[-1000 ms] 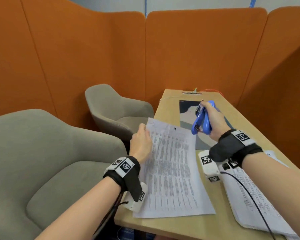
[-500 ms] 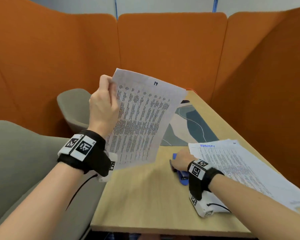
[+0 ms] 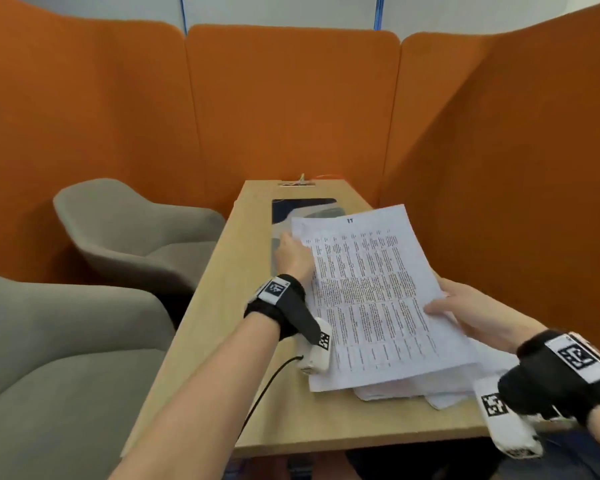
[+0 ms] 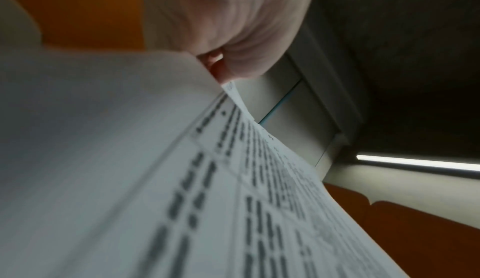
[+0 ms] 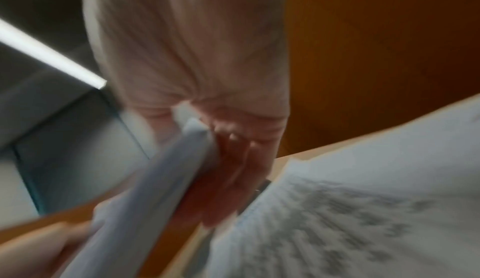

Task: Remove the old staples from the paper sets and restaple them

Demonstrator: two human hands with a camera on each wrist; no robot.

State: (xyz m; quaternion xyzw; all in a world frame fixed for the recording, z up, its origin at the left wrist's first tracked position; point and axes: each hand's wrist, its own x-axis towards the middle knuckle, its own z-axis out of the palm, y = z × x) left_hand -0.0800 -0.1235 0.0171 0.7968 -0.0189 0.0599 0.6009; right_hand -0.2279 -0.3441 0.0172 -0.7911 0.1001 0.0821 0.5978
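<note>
A stapled paper set (image 3: 368, 296) of printed tables hangs tilted just above a stack of more paper sets (image 3: 444, 389) at the right of the wooden table (image 3: 222, 341). My left hand (image 3: 293, 254) pinches its upper left edge; the left wrist view shows the left hand (image 4: 221, 72) closed on the corner of the paper set (image 4: 130, 159). My right hand (image 3: 465, 311) grips the right edge, thumb on top. In the blurred right wrist view the right hand (image 5: 202, 136) has its fingers under the paper set (image 5: 166, 181). The blue stapler is out of sight.
Two grey armchairs (image 3: 136, 237) (image 3: 49, 358) stand left of the narrow table. Orange partition walls (image 3: 291, 105) close in the far end and right side. A dark desk mat (image 3: 303, 206) lies at the far middle, a cable outlet (image 3: 297, 183) behind it.
My left hand carried the paper set from high on the left down over the stack on the right. My right hand left the blue stapler and took hold of the set's right edge.
</note>
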